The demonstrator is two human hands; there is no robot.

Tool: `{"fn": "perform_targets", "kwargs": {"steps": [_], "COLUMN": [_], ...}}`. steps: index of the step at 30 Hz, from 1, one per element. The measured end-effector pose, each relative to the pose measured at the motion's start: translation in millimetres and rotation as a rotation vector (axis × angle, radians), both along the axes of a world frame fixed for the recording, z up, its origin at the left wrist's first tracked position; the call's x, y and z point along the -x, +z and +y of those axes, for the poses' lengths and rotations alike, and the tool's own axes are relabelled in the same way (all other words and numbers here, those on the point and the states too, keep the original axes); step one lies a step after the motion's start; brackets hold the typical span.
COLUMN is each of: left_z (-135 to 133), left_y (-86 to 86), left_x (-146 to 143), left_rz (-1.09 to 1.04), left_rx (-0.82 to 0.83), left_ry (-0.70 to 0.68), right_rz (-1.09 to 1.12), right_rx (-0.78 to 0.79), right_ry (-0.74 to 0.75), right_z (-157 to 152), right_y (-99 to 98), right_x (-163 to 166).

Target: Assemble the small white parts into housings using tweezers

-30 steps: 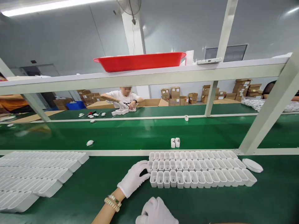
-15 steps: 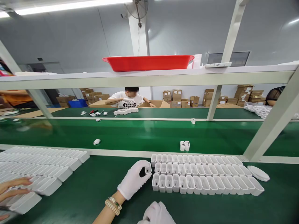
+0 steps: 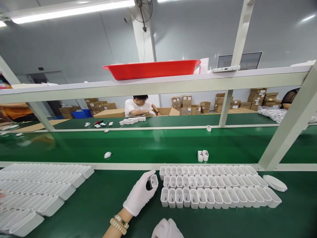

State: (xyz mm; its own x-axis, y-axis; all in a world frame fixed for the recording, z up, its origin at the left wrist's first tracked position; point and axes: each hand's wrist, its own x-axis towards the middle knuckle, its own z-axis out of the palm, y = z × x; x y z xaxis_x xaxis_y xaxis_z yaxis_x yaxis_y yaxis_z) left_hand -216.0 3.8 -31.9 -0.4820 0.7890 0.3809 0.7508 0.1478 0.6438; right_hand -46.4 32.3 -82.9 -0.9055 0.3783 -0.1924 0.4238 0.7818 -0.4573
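Note:
My left hand, in a white glove with a beaded bracelet at the wrist, pinches one small white plastic shell just left of three rows of the same white shells standing on the green bench. My right hand, also gloved, shows only partly at the bottom edge; its fingers look curled and what it holds is hidden.
Long rows of white shells lie at the left. Two white pieces and a small white part ride the green conveyor behind. A white lid lies right of the rows. A red tray sits on the overhead shelf. A person works opposite.
My left hand took one shell off the left end of the middle row and lifted it clear. The pieces on the conveyor drifted right. Another person's hand at left is gone.

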Motion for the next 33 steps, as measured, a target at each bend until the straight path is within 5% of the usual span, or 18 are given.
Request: {"fn": "perform_targets", "kwargs": {"steps": [8,18,24,33], "left_z": [-4.2,-3.4,1.4,0.8], "left_y": [-3.2,-2.1,2.7,7.1], "left_x": [3.6,6.0,4.2,1.4], "left_rz": [-0.030,-0.014,-0.018,0.063], "left_rx": [0.051,0.090,0.084,0.044], "left_ry": [0.040,0.066,0.076,0.092], "right_rz": [0.159,0.158,0.312,0.460], "right_rx": [-0.150,-0.272,-0.419,-0.472], "right_ry": [0.197,0.249,0.488,0.455], "right_z": [5.3,4.6,11.5,12.4], "right_y": [-5.2,3.9,11.4,-1.6], "right_x": [-14.9,-13.6,-23.2,-22.9]}}
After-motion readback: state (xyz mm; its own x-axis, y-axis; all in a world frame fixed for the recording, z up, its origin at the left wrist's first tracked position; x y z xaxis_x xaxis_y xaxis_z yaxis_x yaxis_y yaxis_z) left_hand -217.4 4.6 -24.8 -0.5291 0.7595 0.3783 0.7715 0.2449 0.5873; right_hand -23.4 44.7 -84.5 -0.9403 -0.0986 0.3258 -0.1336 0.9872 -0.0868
